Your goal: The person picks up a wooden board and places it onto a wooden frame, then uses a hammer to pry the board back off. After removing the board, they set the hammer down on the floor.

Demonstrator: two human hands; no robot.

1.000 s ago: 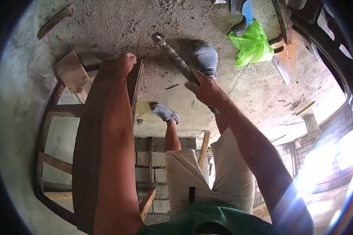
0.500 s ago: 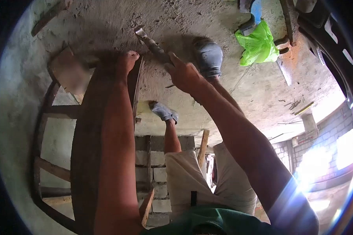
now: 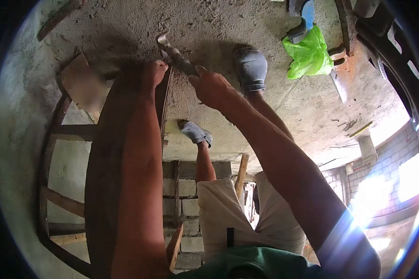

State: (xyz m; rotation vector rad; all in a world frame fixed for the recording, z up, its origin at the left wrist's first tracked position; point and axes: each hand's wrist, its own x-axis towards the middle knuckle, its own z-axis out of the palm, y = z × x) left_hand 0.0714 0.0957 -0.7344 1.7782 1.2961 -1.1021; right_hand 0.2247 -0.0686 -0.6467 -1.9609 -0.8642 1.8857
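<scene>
My right hand (image 3: 212, 88) is wrapped round the handle of a hammer (image 3: 181, 61), whose metal head is smeared by motion and sits just beyond my left hand. At the far end of a wide dark wooden board (image 3: 102, 176), my left hand (image 3: 156, 72) rests with its fingers pressed together. Whatever those fingers pinch, if anything, is too small to tell. The board's narrow edge runs down along my left forearm.
A wooden frame with crosspieces (image 3: 74, 133) lies left of the board, near a brown block (image 3: 81, 81). On the rough floor at right are a green plastic bag (image 3: 309, 53), a saw (image 3: 339, 86) and a dark plastic chair (image 3: 405, 60). Grey shoes (image 3: 250, 67) stand close to the hammer.
My right hand has shifted left with the hammer, and the hammer's head has come a little closer to my left hand. My left hand keeps its place on the board.
</scene>
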